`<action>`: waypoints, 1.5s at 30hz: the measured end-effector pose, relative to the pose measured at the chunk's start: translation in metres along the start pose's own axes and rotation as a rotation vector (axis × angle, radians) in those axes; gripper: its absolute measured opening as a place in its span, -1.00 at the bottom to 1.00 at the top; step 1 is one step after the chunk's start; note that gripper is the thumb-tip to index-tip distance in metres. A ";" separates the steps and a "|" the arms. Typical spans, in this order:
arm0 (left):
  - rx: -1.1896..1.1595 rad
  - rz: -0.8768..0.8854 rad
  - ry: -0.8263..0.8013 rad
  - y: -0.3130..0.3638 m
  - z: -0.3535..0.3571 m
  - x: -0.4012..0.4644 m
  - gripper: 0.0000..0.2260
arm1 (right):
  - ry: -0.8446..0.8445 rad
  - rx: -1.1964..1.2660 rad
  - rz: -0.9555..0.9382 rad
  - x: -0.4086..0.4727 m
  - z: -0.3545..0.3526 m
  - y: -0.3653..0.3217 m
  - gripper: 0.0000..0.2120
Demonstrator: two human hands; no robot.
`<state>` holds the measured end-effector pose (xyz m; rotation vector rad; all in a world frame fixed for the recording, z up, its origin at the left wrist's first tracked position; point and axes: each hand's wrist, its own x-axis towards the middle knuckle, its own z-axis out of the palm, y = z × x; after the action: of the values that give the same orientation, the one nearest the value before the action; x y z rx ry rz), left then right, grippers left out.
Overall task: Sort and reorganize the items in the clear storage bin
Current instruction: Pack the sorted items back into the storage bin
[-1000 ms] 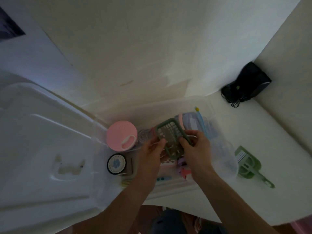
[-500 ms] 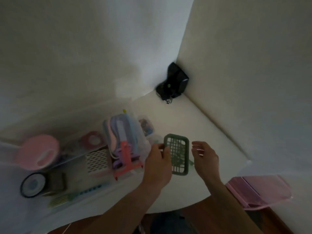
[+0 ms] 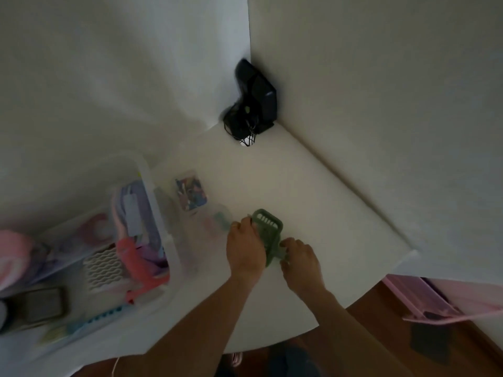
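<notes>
The clear storage bin (image 3: 160, 213) stands at the left on the white table, blurred. Inside it lie a purple pouch (image 3: 136, 210), a coral-pink tool (image 3: 138, 265), a white lattice piece (image 3: 102, 268) and a blue comb-like strip (image 3: 100, 318). To the right of the bin, my left hand (image 3: 245, 247) holds the small green grid basket (image 3: 268, 232) low over the table. My right hand (image 3: 300, 261) grips a green piece (image 3: 280, 254) at the basket's lower end. What lies under the basket is hidden.
A small clear box of colourful bits (image 3: 190, 193) sits beside the bin. A black device with cables (image 3: 253, 104) occupies the wall corner. A pink bin (image 3: 435, 300) stands off the table at the lower right. The table edge (image 3: 299, 338) runs close to my body.
The green basket came out of the bin and moved right, down onto the table area. My right hand, open half a second ago, now grips the green piece below it. The view swung right.
</notes>
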<state>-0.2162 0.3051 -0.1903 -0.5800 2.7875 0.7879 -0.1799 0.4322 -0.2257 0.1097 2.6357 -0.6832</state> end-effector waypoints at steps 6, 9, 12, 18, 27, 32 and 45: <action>-0.014 0.060 0.064 -0.001 0.000 -0.013 -0.84 | 0.058 0.190 -0.069 -0.013 -0.021 0.013 -0.87; -0.045 0.100 0.088 0.007 -0.011 -0.025 -0.83 | 0.054 0.182 -0.116 -0.028 -0.049 0.014 -0.88; -0.106 0.148 0.138 0.015 -0.033 -0.040 -0.86 | 0.075 0.144 -0.168 -0.044 -0.083 0.001 -0.87; -0.228 0.205 0.292 0.012 -0.119 -0.058 -0.89 | 0.103 0.090 -0.299 -0.085 -0.156 -0.068 -0.78; -0.362 -0.009 0.573 -0.114 -0.269 -0.048 -0.93 | 0.008 0.036 -0.677 -0.091 -0.129 -0.264 -0.79; -0.521 -0.364 0.567 -0.204 -0.286 -0.021 -0.86 | -0.076 -0.031 -0.777 -0.055 -0.041 -0.343 -0.79; -1.352 -0.521 0.363 -0.273 -0.274 0.002 -0.85 | -0.108 -0.083 -0.732 -0.003 0.021 -0.370 -0.77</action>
<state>-0.1237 -0.0558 -0.0869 -1.6194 1.7167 2.4887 -0.2343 0.0981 -0.0752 -0.9243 2.5616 -0.7616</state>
